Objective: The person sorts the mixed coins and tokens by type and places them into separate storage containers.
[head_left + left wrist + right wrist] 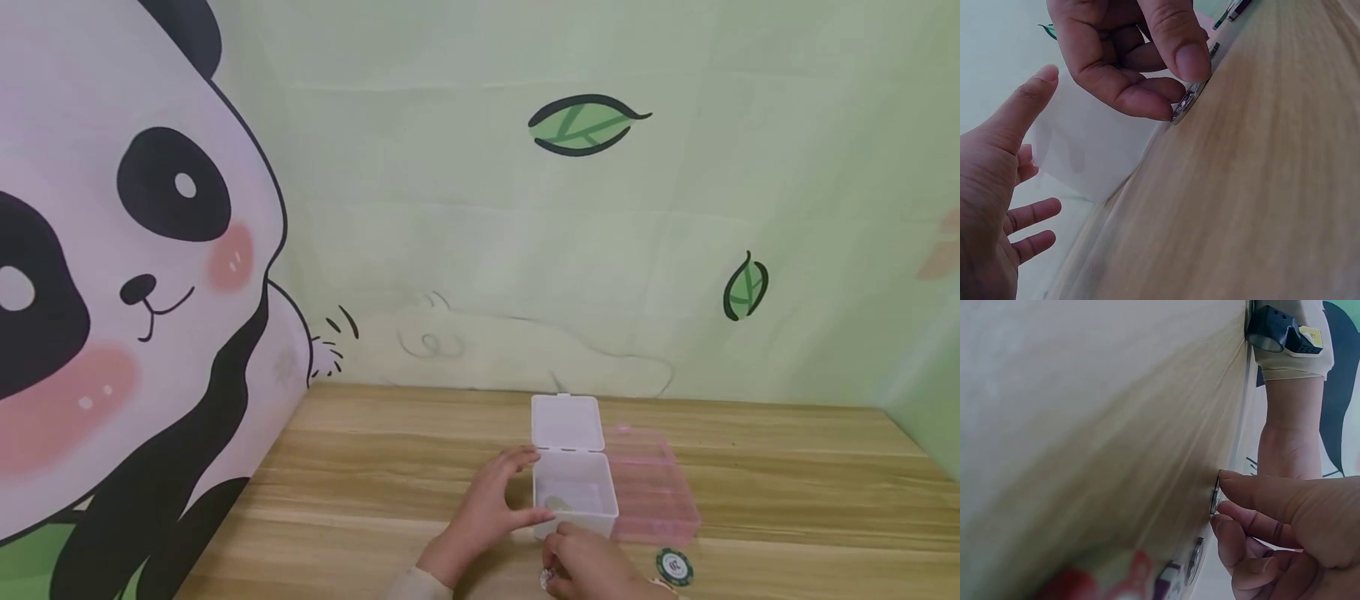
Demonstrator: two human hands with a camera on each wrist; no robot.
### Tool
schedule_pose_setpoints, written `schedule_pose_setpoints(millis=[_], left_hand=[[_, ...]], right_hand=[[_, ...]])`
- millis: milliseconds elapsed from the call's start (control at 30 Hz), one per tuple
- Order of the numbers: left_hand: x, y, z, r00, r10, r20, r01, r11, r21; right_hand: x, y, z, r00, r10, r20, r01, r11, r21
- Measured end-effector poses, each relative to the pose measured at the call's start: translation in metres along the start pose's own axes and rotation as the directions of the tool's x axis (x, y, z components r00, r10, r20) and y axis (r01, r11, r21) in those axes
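In the head view a small white box (575, 483) stands on the table with its lid (567, 423) tipped back. One pale round piece (557, 503) lies inside it. The left hand (487, 504) spans the box's left side, thumb at the front rim and fingertips near the hinge corner; in the left wrist view its fingers are spread and fairly straight. In front of the box the right hand (592, 562) pinches a silver coin (1189, 103) between thumb and fingers, close to the tabletop. The right wrist view shows this coin edge-on at the fingertips.
A see-through pink box (654, 492) sits against the white box's right side. Nearer lies a green-edged chip (675, 567) marked 20. In the right wrist view another disc (1195, 560) and a blurred red-and-white round piece (1100, 578) appear. A printed panda wall (247, 167) borders the wooden table (810, 483).
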State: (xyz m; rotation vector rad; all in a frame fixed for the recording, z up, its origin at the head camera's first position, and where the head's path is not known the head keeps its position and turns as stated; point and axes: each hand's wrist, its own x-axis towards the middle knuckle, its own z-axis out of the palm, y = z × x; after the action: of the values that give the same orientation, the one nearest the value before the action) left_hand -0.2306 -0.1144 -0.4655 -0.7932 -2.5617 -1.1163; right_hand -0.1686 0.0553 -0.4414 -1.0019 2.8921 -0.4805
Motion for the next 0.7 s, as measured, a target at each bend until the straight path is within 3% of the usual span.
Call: schedule_pose_setpoints(millis=[233,700], left_hand=[[0.0000,0.0022,-0.0019,1.000,-0.023,0.011,0.023,1.000,-0.018],[-0.0007,0.0013,-0.0001,1.000,-0.021,0.010,0.021,1.000,-0.017]], right_hand=[[-0.0011,-0.0051,-0.0025,0.999,0.030,0.023,-0.030,0.999,0.019],[-0.0015,-0.0046,0.0014,1.000,0.021,-0.011,-0.021,1.000,-0.022]])
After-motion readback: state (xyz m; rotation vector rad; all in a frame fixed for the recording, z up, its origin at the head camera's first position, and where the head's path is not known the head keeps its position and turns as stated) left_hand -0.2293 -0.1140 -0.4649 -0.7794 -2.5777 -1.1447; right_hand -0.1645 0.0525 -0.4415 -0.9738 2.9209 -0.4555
